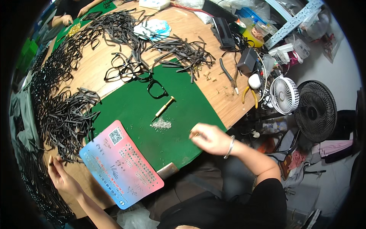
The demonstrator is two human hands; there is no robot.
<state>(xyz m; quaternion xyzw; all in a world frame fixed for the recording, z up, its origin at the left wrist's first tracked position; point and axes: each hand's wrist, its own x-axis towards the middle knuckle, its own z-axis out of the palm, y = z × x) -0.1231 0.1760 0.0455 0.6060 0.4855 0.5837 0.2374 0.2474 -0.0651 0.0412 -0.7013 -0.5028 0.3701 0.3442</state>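
Note:
My right hand (209, 140) is above the near right of the green mat (183, 103), fingers pinched; a small brassy glint shows at the fingertips, too small to name. To the left, beside a pile of dark eyeglass temples (70, 118), my left hand (63, 178) is raised with its fingers stretched and slightly apart. Between the hands lies a pink and blue printed sheet (137, 164), with small dark bits on it. A brass screwdriver (165, 108) rests by a heap of tiny silvery screws (162, 124). Beyond it sits a black eyeglass frame (157, 89).
More temples (187, 53) and black frames (127, 70) cover the far table. Pliers (228, 76), yellow-handled pliers (250, 97) and a white fan (284, 94) are at the right. Another person's hand (67, 20) shows at the far left, near a gold-coloured heap (74, 29).

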